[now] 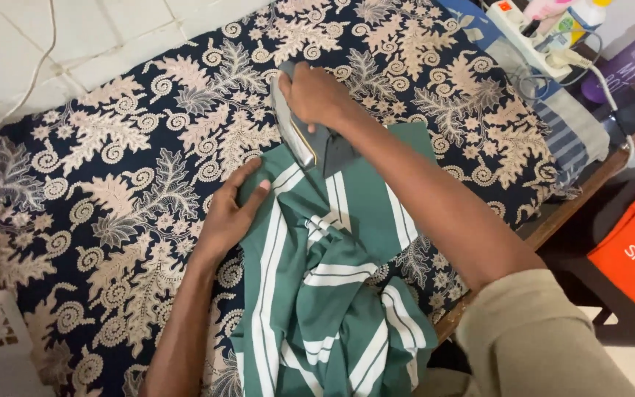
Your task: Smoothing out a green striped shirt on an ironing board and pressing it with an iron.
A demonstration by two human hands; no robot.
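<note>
The right hand [316,94] grips the iron [304,131] at the far edge of the green striped shirt [332,279] on the patterned cloth [112,169], while the left hand [231,215], fingers spread, should pin the fabric taut, clear of the hot plate.

A wooden table [553,220] carries a dark blue cloth with cream leaf patterns [112,184] spread over it, on which lie a green garment with white stripes [332,294], an iron [299,136], and a white power strip [527,33].
</note>
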